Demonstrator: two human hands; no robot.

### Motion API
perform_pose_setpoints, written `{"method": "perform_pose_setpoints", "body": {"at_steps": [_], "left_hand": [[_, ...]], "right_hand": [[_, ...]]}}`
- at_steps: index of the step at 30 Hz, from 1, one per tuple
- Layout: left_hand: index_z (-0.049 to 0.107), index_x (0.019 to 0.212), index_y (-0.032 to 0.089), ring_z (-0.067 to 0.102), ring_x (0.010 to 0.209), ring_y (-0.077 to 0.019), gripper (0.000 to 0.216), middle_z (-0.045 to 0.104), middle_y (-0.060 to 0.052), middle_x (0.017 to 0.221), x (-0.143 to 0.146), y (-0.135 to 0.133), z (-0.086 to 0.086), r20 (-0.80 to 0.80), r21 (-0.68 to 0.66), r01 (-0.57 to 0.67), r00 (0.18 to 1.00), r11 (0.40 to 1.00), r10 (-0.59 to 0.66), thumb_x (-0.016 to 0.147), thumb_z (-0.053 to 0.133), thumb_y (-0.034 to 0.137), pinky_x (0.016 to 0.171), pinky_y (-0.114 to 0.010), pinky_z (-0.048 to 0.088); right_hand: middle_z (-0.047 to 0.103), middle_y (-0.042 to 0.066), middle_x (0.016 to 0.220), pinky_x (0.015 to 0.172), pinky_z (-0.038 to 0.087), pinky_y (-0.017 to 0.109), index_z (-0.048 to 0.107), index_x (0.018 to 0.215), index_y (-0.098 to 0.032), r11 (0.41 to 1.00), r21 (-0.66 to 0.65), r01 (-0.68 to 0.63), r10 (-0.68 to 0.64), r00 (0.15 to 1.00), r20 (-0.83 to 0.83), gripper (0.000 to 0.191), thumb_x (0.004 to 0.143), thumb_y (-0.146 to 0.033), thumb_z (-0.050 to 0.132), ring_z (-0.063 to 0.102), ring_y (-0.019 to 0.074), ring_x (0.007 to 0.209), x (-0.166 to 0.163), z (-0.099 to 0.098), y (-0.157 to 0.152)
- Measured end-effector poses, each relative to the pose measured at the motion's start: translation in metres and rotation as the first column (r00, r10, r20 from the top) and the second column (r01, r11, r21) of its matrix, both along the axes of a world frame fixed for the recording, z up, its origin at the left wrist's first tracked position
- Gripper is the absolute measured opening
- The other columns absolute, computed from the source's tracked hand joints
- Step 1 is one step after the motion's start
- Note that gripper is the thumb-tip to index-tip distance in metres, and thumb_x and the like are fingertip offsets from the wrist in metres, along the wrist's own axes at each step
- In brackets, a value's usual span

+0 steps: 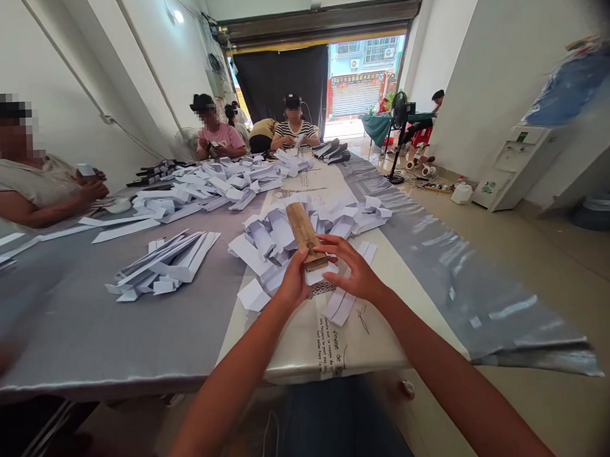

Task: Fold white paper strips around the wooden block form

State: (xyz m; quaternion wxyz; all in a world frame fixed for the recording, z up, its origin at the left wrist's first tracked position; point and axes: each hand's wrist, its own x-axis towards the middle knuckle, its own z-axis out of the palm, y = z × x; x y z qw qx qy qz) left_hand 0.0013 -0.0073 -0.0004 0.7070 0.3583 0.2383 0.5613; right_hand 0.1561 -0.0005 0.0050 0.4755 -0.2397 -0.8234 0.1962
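A brown wooden block (301, 227) is held up over the table, its long side pointing away from me. My left hand (293, 282) grips it at the near left corner, thumb against the wood. On the other side, my right hand (355, 268) curves around the near end, with its fingertips on the wood and its thumb lower down. A white paper piece (320, 274) shows just below the block's near end; whether it is attached there I cannot tell. Folded white paper pieces (260, 240) lie heaped behind and beside the block. A flat creased paper strip (342, 306) is under my right hand.
A stack of folded paper strips (163, 267) lies to the left. Farther back is a larger paper pile (218, 181). Co-workers sit along the left side (38, 178) and far end (294, 132). The grey-covered table (114, 348) has its right edge beside a fan (398, 135).
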Motion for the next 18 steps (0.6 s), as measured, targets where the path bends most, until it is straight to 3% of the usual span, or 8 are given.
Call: {"method": "perform_pose_setpoints", "body": {"at_steps": [6, 18], "left_hand": [[0.058, 0.107, 0.017, 0.065, 0.097, -0.0256, 0.035, 0.070, -0.009, 0.095, -0.0005, -0.0004, -0.0005, -0.020, -0.023, -0.017, 1.000, 1.000, 0.017, 0.076, 0.057, 0.032, 0.085, -0.040, 0.049], [0.055, 0.104, 0.016, 0.066, 0.092, -0.0237, 0.036, 0.069, -0.006, 0.090, -0.0020, 0.0031, -0.0032, -0.039, 0.062, -0.031, 0.999, 0.998, 0.033, 0.071, 0.062, 0.030, 0.086, -0.039, 0.049]], "right_hand": [[0.051, 0.005, 0.127, 0.103, 0.042, 0.042, 0.062, 0.105, -0.028, 0.998, 0.008, 0.058, -0.057, 0.997, -0.051, 0.021, 0.085, -0.022, 0.057, 0.050, 0.0201, 0.120, -0.0017, -0.0029, 0.0054], [0.052, 0.004, 0.125, 0.101, 0.043, 0.040, 0.063, 0.101, -0.028, 0.999, -0.010, 0.034, -0.034, 0.998, -0.056, 0.023, 0.083, -0.015, 0.059, 0.050, 0.0205, 0.120, -0.0002, -0.0043, 0.0064]]}}
